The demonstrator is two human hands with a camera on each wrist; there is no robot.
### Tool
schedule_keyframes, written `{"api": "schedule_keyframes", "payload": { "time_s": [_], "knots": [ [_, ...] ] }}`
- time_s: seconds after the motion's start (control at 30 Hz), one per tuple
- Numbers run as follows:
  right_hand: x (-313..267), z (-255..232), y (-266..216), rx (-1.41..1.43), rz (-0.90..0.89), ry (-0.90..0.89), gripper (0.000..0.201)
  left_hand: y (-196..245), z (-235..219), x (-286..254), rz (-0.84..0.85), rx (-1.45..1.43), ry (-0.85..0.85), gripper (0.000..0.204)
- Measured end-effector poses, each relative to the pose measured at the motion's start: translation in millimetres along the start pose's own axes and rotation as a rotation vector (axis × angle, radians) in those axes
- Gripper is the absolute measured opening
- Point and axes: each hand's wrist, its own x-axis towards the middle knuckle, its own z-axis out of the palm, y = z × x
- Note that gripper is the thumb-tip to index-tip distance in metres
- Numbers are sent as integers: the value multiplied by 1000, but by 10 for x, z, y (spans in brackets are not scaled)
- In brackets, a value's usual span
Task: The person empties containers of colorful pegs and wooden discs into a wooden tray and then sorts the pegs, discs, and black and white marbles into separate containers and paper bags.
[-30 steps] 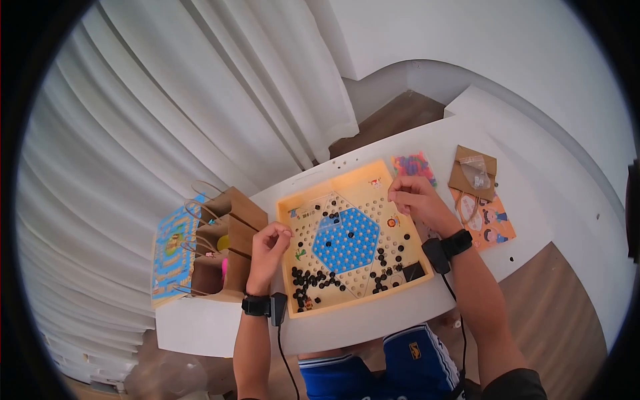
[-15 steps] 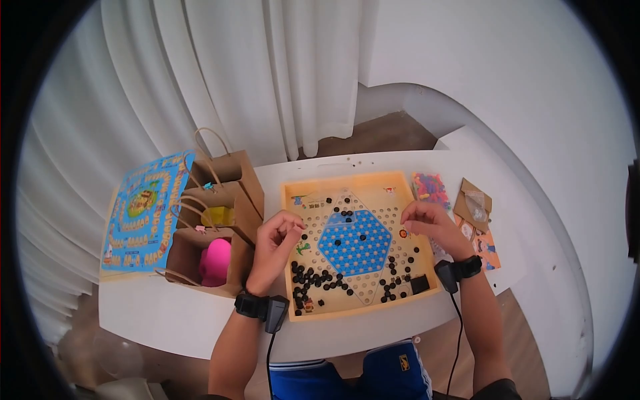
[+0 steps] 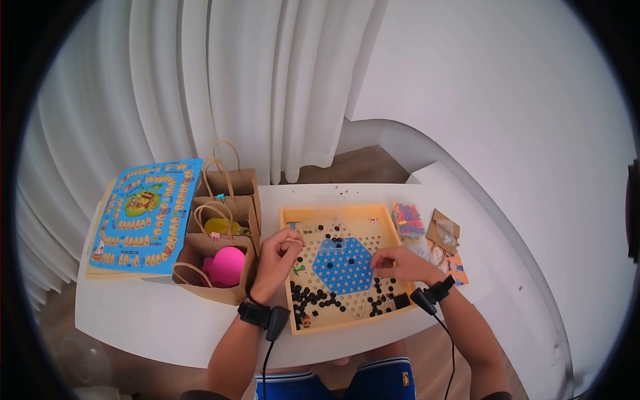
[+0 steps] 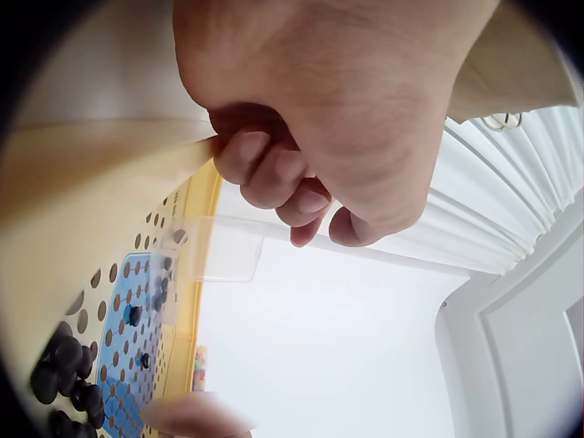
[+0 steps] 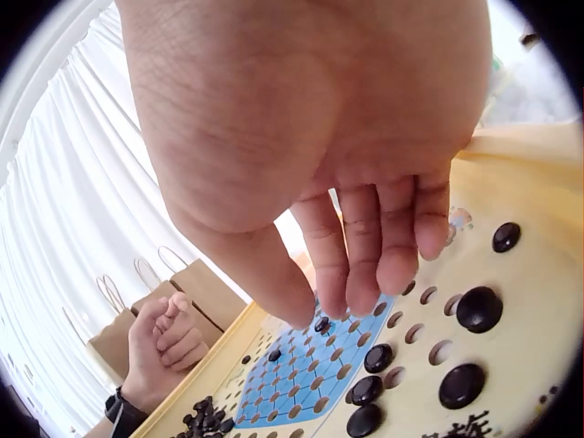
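A shallow wooden tray board [image 3: 347,327] with rows of holes and a blue hexagon [image 3: 343,275] lies on the table. Black round pieces [image 3: 308,297] are heaped in its near left corner, with more [image 3: 377,308] scattered near the right side. My left hand [image 3: 279,261] hovers at the board's left rim, fingers loosely curled, nothing visible in them. Over the hexagon's right edge reaches my right hand [image 3: 404,266]. In the right wrist view its fingers [image 5: 362,246] are nearly straight, pointing down toward the holes, and the thumb stands apart with nothing seen between.
Brown paper bags [image 3: 235,280] stand left of the board, one holding a pink object [image 3: 228,265]. Behind them leans a blue game sheet [image 3: 143,213]. Right of the board lie a pack of colourful pieces [image 3: 408,219] and a brown paper packet [image 3: 442,230]. A black square [image 3: 401,301] sits in the board's near right corner.
The head view has turned and shifted. My right hand has moved left and inward, from the board's right side to over the hexagon's edge. The left hand stays near the left rim.
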Motion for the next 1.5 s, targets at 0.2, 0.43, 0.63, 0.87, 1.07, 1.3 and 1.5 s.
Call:
{"api": "schedule_keyframes", "payload": {
  "time_s": [0.2,0.43,0.63,0.87,1.07,1.3,1.5],
  "knots": [
    [48,119,29,-77,37,-152,38,-197,-26,40,56,-57,66,4],
    [56,139,-136,-147,100,-231,43,-264,-82,112,339,323,177,43],
    [4,140,-83,-171,36,-257,42,-467,-105,142,274,397,132,75],
    [-79,137,-236,-258,-27,-256,40,-530,-114,99,209,220,79,87],
    [-167,232,-195,-227,-14,-139,28,-507,-133,18,171,278,27,82],
    [-157,299,-284,-322,-82,-97,15,-476,-138,-22,161,259,31,79],
    [-92,426,-390,-394,-161,-64,14,-460,-132,-43,171,245,18,81]
  ]
}}
